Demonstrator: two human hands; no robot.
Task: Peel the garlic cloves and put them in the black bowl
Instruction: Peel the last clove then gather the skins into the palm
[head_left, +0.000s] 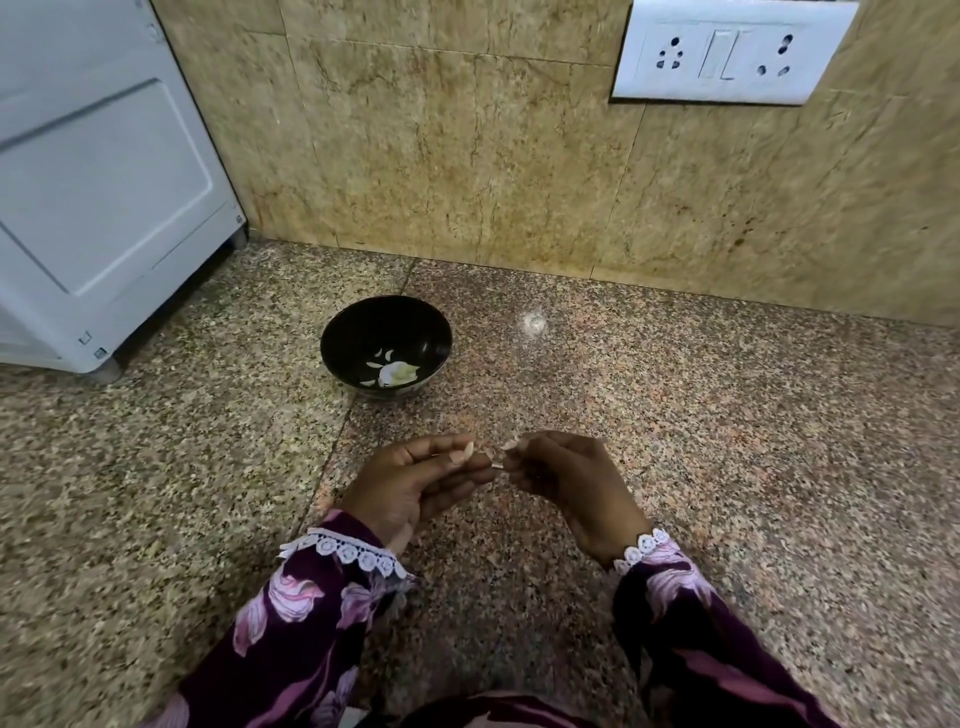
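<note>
Head view: left hand (415, 483) and right hand (566, 483) meet fingertip to fingertip above granite surface (727, 441), each grip pinching small garlic clove (496, 464) between them. Black bowl (385, 345) on surface at 11 o'clock from hands, well apart, holding pale garlic pieces (395, 371).

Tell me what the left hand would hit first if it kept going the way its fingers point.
The left hand points rightward at the right hand, so it would likely meet those fingertips first; a small pale piece, probably garlic, sits between them. Depth is unclear.
</note>
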